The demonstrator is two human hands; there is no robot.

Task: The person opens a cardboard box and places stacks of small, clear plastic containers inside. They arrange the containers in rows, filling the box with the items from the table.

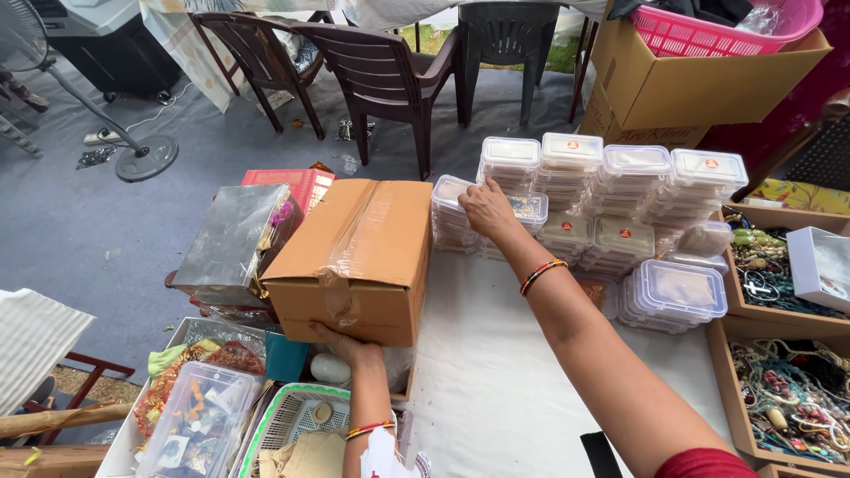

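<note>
A taped cardboard box (359, 257) sat on the white tabletop (496, 372), the left hand (341, 341) cupped under its near edge, steadying it. Beyond, the right hand (485, 208) rested flat, grip wide, atop stacked clear plastic containers (611, 212).

A taped brown carton (359, 257) stands at the left edge of the white surface (505, 372). Right of it, clear lidded boxes (611, 204) stand in stacks, several with small round red labels (711, 163). A red packet (297, 184) lies behind the carton. A large open carton (699, 84) sits top right, a white box (819, 265) far right.
</note>
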